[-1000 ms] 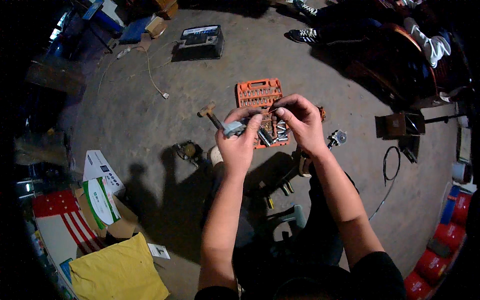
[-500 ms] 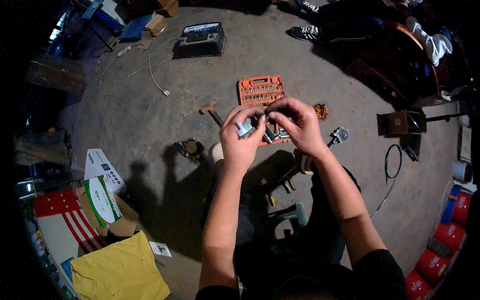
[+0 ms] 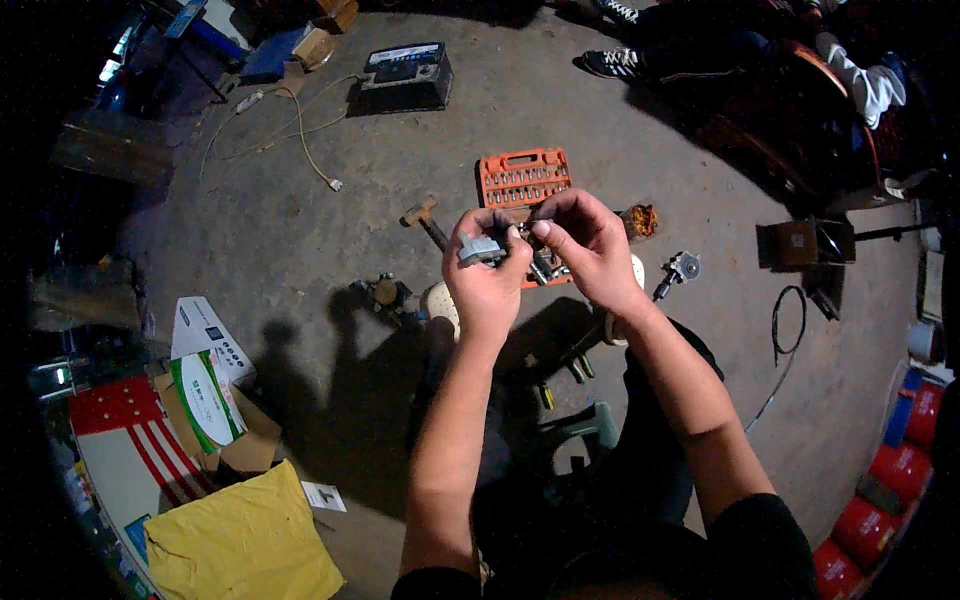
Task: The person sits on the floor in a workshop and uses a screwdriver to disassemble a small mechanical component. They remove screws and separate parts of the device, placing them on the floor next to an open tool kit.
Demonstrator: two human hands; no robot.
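My left hand [image 3: 487, 300] is closed around a small grey moulded part [image 3: 480, 250], which shows between its fingers and thumb. My right hand [image 3: 603, 262] meets it at the fingertips, thumb and forefinger pinched together on something too small to make out. Both hands are held above an open orange socket set case [image 3: 524, 160], with sockets in rows in its far half. My hands cover much of the near half. A hammer [image 3: 424, 215] lies left of the case, its handle running behind my left hand.
Right of my hands lie a small motor-like part [image 3: 682, 268] and a rusty cylindrical piece [image 3: 640, 221]. A dark metal part [image 3: 385, 292] rests at left. Farther off stand a battery [image 3: 402, 85] and a cable with plug [image 3: 334, 184]. A yellow package [image 3: 245, 540] lies near left.
The grey part has turned in my left hand and sits a little farther left, more sideways. My fingertips stay together, with both hands shifted only slightly.
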